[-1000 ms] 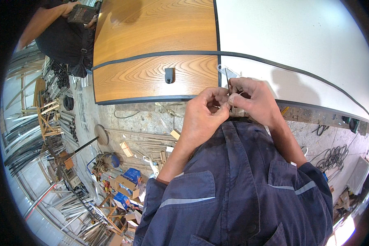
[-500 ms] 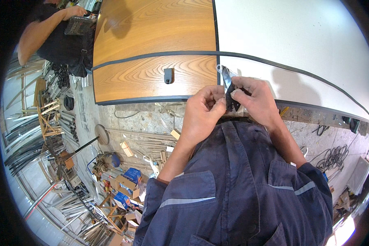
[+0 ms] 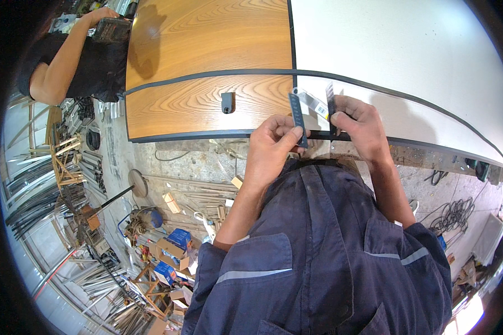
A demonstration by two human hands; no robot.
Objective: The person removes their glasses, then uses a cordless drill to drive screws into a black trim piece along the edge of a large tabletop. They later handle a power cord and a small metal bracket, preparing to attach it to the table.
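Note:
My left hand [image 3: 271, 148] pinches a narrow dark strip [image 3: 297, 114] with a row of light marks along it, between thumb and fingers. A second thin dark strip [image 3: 330, 103], seen nearly edge-on, stands upright in the closed fingers of my right hand [image 3: 364, 131]. Between the two strips is a slim pale case [image 3: 314, 104] with a printed label, a yellow patch and a pale ring at its far end; whether it touches either hand I cannot tell. Both hands are over the near edge of the panels, a short gap apart.
A wood-grain panel [image 3: 207, 33] adjoins a white panel [image 3: 397, 39]. One long black strip [image 3: 207, 73] crosses both. On the wood lies a small black box-shaped piece [image 3: 227, 103]. At far left stands a co-worker [image 3: 61, 72]. Cartons [image 3: 173, 254], bars and cables clutter the floor.
My hands have drawn apart, the right moving slightly right. The dark strips, earlier close together between my fingers, are now separate, one in each hand, and the case's label shows.

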